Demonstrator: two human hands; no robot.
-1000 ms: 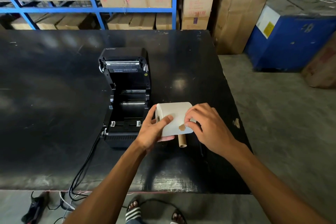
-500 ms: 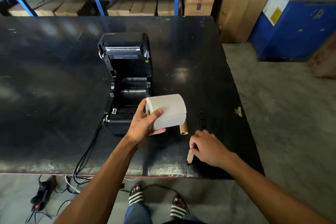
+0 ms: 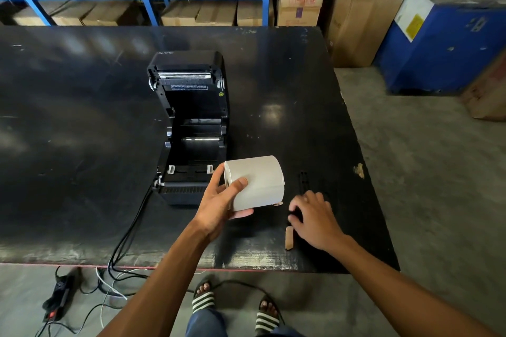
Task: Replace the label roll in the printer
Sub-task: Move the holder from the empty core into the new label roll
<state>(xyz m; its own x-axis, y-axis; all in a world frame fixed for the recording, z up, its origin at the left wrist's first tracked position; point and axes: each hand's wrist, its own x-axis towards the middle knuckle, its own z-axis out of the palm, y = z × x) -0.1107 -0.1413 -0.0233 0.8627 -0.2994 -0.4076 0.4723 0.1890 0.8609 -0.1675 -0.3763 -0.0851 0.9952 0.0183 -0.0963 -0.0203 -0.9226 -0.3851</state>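
Left hand (image 3: 219,205) clamped on label roll (image 3: 257,182) beside open printer (image 3: 191,128), ready to drop in | right hand (image 3: 315,217) loosely open on table (image 3: 82,145), parking that tape scrap (image 3: 289,236)

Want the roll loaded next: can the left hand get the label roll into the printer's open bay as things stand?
Probably yes. The left hand holds the label roll beside the printer, whose lid stands open; nothing shows in the bay.
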